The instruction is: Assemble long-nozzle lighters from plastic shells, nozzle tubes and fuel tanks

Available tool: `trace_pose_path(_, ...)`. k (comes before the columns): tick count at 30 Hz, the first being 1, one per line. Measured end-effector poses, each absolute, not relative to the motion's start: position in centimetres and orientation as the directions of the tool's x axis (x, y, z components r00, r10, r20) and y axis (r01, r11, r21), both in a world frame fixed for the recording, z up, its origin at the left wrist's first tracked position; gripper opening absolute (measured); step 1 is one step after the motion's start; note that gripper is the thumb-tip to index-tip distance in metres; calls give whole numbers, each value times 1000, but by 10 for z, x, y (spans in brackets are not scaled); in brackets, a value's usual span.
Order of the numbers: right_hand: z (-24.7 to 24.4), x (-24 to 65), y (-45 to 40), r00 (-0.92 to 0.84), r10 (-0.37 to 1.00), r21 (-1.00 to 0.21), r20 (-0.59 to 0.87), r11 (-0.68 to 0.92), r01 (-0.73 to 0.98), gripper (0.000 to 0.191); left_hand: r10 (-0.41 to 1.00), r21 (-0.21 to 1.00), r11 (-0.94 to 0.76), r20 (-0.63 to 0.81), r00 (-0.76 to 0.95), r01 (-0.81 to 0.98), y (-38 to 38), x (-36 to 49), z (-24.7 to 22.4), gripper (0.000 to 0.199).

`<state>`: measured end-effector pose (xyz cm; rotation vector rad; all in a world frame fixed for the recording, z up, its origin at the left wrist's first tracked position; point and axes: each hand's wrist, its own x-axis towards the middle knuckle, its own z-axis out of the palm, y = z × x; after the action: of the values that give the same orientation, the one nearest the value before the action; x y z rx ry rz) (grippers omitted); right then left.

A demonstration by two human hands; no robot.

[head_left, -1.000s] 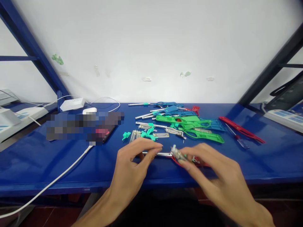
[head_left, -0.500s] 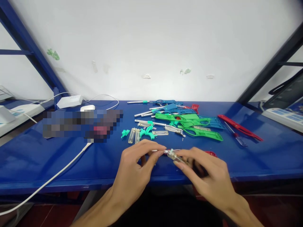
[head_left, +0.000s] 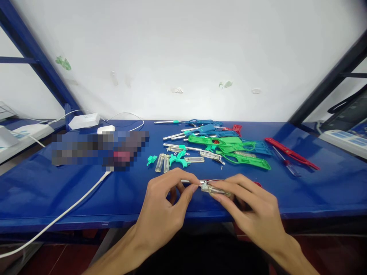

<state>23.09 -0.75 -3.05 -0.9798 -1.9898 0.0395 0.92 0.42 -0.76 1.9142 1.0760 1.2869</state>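
Observation:
My right hand [head_left: 252, 202] grips a clear lighter fuel tank [head_left: 216, 190] between thumb and fingers, held nearly level over the table's front. At the tank's pale left end, my left hand [head_left: 169, 202] has thumb and forefinger pinched together; what lies between the tips is too small to make out. A thin pale wire [head_left: 215, 180] runs just above the tank. Behind the fingers shows part of a red casing [head_left: 258, 184], mostly hidden by my right hand. A metal rod peeks out beyond my left fingertips.
Beyond my hands lie green lighter casings [head_left: 246, 160], blue casings [head_left: 205, 130], metal rods [head_left: 172, 136], clear fuel tanks [head_left: 159, 163] and teal plastic pieces [head_left: 179, 160]. At right are a red casing half [head_left: 292, 154] and a screwdriver [head_left: 291, 168]. A white cable [head_left: 71, 206] crosses the left side.
The fuel tank has turned from a slant to nearly level, its pale end closer to my left fingertips. My right hand has risen slightly.

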Motion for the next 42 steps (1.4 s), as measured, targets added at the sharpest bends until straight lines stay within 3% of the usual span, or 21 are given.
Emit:
trace_pose_path(11,-32,229,-6,-226,630,-354,743,656,667,22,849,838,-487,389,357,245,4,6,-7,15)
trace_pose_path(24,-52,241,-7,-409,551,-84,727,662,745,57,921,975,-198,150,360,99,-4,9,-7,24)
trace_pose_path(37,-40,236,-3,-458,553,20,696,622,782,46,931,998,16,10,364,-68,-1,11,1,26)
trace_pose_path(42,-36,232,-2,-469,577,44,669,599,799,48,926,992,33,17,378,-125,3,9,2,30)
